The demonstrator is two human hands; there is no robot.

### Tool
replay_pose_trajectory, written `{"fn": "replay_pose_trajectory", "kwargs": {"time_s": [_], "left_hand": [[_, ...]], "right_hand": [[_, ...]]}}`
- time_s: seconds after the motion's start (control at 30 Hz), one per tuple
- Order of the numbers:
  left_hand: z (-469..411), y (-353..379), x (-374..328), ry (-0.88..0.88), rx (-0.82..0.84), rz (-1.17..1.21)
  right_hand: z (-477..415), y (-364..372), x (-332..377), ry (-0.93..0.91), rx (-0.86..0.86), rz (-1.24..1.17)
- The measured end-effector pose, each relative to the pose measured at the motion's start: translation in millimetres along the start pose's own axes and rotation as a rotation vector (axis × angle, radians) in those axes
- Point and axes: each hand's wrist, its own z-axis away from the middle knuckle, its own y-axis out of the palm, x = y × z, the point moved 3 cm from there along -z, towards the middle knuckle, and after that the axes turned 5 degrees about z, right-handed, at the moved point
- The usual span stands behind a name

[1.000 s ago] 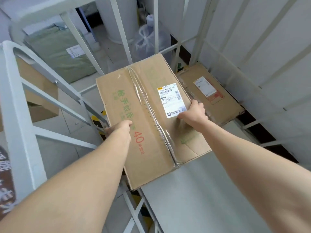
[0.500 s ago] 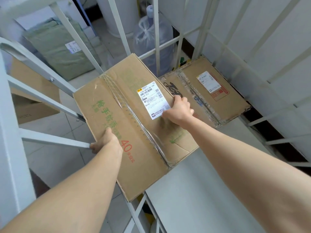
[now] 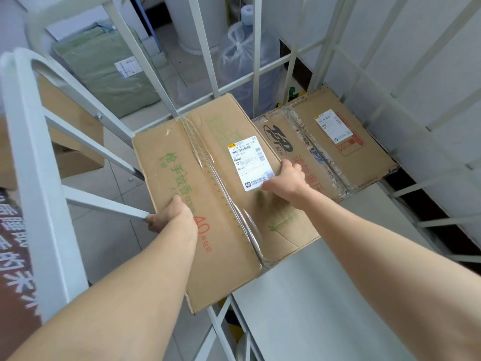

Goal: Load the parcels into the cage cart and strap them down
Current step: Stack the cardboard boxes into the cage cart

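**Parcel (image 3: 221,199) in both hands at the cage cart (image 3: 325,295) side**

The taped cardboard parcel fills the centre of the frame. It is turned at an angle over the left edge of the cart's grey floor, and its near corner hangs out past the white side bars. Whether its underside touches the floor cannot be told.

The left hand (image 3: 166,217) grips its left edge with the fingers curled under and out of sight. The right hand (image 3: 285,178) has its fingers curled over the right edge, just below the white label (image 3: 251,164).

A second ago the held parcel covered most of the flat parcel (image 3: 325,147) lying at the cart's far right. It now sits further left in the frame, so the flat parcel's black logo and its taped seam are uncovered. The left hand is now beside the tip of a white bar.

Counted:
- two cardboard parcels at the cart, one held and one lying
- two hands, both on the held parcel
- one green-wrapped parcel (image 3: 104,74) on the floor outside, upper left
- one brown carton (image 3: 78,157) behind the left bars
- one plastic-wrapped water bottle (image 3: 247,61) at top centre
- three white labels in all
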Motion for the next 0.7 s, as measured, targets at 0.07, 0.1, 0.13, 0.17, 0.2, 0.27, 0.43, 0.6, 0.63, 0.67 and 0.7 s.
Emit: {"fn": "replay_pose_trajectory", "kwargs": {"time_s": [0.07,0.1,0.13,0.17,0.2,0.27,0.43,0.6,0.63,0.67,0.7], "left_hand": [[3.4,4.3,8.2,-0.018,0.045,-0.012],[4.5,7.4,14.1,-0.042,0.076,-0.011],[5.5,11.1,19.6,-0.063,0.115,-0.008],[7.3,15.5,24.0,-0.074,0.154,-0.011],[8.2,19.2,27.3,-0.074,0.186,-0.026],[7.3,25.6,33.3,-0.075,0.235,-0.05],[-12.1,39.5,46.2,-0.113,0.35,-0.029],[-20.3,59.1,55.2,-0.207,0.587,-0.223],[-20.1,62.2,57.9,-0.242,0.648,-0.278],[-16.8,63.5,58.5,-0.267,0.697,-0.32],[-12.3,63.9,58.6,-0.286,0.751,-0.355]], "right_hand": [[-4.2,-1.1,-9.1,0.023,0.025,-0.013],[-7.5,-1.7,-14.7,0.037,0.033,-0.018],[-10.7,-2.4,-19.7,0.05,0.041,-0.026],[-14.8,-2.4,-24.1,0.06,0.045,-0.039],[-18.7,-1.9,-27.6,0.066,0.049,-0.052],[-27.9,1.1,-32.7,0.075,0.041,-0.064],[-54.2,19.7,-34.3,0.093,0.051,-0.076],[-74.3,40.4,-42.6,0.099,0.096,-0.115],[-71.3,43.8,-42.6,0.106,0.128,-0.139],[-66.0,47.1,-41.7,0.107,0.166,-0.157],[-61.8,50.6,-41.7,0.09,0.195,-0.162]]}}
